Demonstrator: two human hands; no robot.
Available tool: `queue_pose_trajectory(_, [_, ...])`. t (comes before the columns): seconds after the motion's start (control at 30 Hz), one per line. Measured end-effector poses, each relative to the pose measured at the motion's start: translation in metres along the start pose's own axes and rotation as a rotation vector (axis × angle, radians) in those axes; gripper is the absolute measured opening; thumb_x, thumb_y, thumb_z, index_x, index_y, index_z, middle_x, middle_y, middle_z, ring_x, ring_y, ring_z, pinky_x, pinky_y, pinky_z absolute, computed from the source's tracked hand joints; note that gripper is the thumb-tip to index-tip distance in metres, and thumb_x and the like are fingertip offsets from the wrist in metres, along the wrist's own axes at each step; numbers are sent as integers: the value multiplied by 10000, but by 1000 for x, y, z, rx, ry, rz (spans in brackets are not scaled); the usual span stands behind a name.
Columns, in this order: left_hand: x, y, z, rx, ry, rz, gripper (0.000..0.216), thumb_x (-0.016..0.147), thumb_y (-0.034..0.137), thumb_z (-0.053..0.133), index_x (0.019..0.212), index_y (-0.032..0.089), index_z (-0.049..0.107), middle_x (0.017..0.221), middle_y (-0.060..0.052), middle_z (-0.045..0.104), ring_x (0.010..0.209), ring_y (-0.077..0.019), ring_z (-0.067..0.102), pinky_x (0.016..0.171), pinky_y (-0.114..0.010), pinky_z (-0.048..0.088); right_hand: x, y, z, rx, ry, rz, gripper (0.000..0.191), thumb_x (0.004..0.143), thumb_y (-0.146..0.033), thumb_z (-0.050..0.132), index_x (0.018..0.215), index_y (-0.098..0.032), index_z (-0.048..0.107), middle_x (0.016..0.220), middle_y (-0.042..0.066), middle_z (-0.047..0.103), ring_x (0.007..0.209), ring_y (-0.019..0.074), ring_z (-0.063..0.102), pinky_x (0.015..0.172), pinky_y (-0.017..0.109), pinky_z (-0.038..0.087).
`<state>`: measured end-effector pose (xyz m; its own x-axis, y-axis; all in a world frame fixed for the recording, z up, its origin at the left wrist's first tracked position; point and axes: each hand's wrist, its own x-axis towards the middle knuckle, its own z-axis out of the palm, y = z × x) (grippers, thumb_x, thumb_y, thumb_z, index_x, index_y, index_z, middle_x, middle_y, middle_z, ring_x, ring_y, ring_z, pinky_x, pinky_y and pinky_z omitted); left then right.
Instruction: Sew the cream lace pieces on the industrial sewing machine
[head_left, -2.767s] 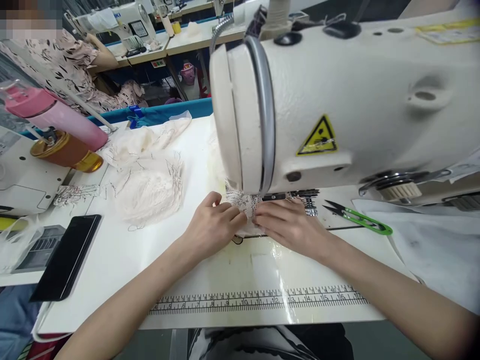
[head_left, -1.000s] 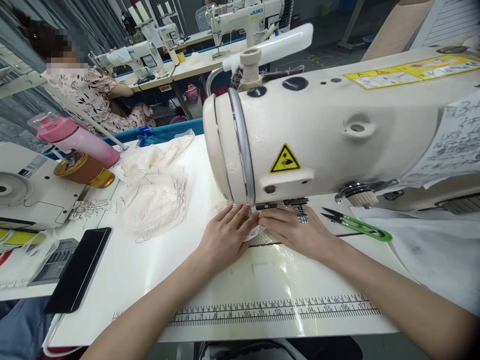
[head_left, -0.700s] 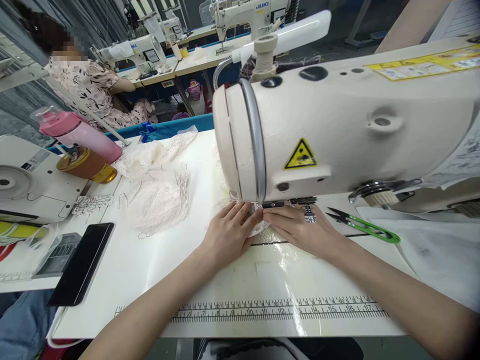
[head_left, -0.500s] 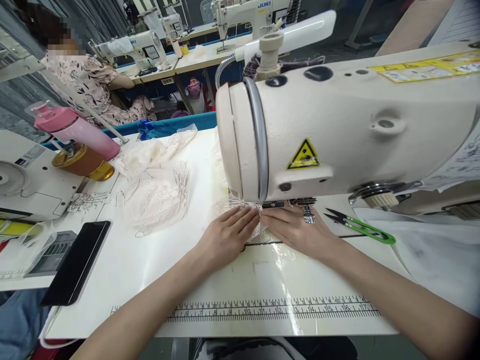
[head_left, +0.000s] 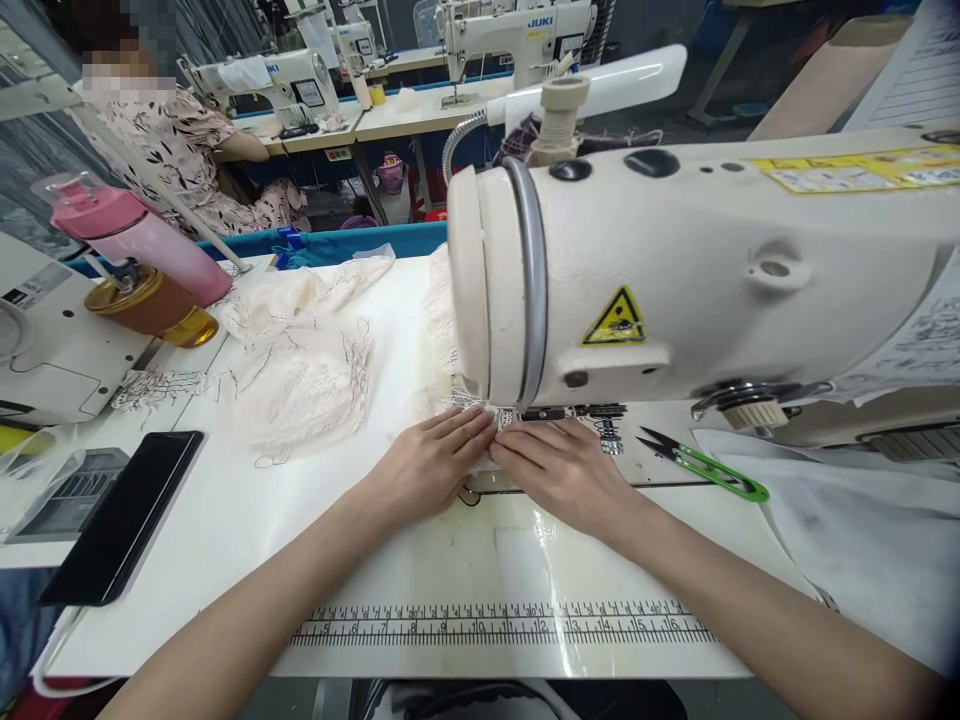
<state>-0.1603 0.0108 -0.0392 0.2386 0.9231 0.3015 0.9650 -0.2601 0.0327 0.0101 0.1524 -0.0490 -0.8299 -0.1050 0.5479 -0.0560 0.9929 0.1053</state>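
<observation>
A pale lace fabric (head_left: 436, 335) lies beneath the head of a white sewing machine (head_left: 697, 270). My left hand (head_left: 427, 458) rests flat on its near edge, fingers stretched out side by side. Touching those fingertips, my right hand (head_left: 566, 475) comes in from the other side, its fingers bent and pressed together on the fabric, thumb tucked out of sight. The needle is hidden behind the machine head. Just right of my right hand lie green-handled thread snips (head_left: 705, 465), their blades toward it.
Left of my hands sits a crumpled pile of pale lace pieces (head_left: 300, 385). Beyond it are a black phone (head_left: 124, 520), an amber cup (head_left: 154, 308) and a pink bottle (head_left: 150, 240). White cloth (head_left: 847, 520) lies at right. A person (head_left: 180, 150) sits beyond the table.
The view has shifted a little, so most things on the table appear further left. Both hands stay together at the fabric by the machine head, with little movement against the table.
</observation>
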Motion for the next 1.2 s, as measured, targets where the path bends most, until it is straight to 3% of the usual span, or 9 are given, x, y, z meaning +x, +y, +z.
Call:
queue_pose_trajectory(0.13, [1,3,0,22,-2,-14,439,866,109,441,1292,52,529,1337,-139,567,1275,-261,511,1054,-412,493,3,0,-1,24,46,-37,193,853,-18,527,890,-167,644,909,2,700,920,135,607,808,294,438])
queue_pose_trajectory(0.4, [3,14,3,99,17,-72,444,890,201,425,1288,40,538,1330,-149,574,1270,-279,519,1056,-422,486,-7,3,-1,19,1,31,202,884,-44,506,947,-175,647,993,24,701,983,137,606,850,276,419])
queue_pose_trajectory(0.77, [7,24,9,196,31,-121,451,920,245,419,1294,19,535,1323,-184,573,1245,-300,541,1033,-430,498,-8,10,-5,29,-17,63,222,926,-85,473,959,-195,663,975,38,693,915,141,586,819,279,398])
queue_pose_trajectory(0.97, [5,24,11,200,36,-107,456,920,253,459,1314,32,518,1323,-197,569,1244,-314,540,1023,-448,504,-4,11,-12,-124,13,48,153,910,-122,535,931,-203,664,961,9,700,813,131,566,698,292,346])
queue_pose_trajectory(1.2, [5,24,10,196,44,-94,439,927,228,453,1322,47,514,1319,-186,576,1239,-311,545,1024,-453,502,-3,9,-15,-241,38,107,125,879,-143,597,938,-229,667,932,-41,703,769,127,562,671,316,325])
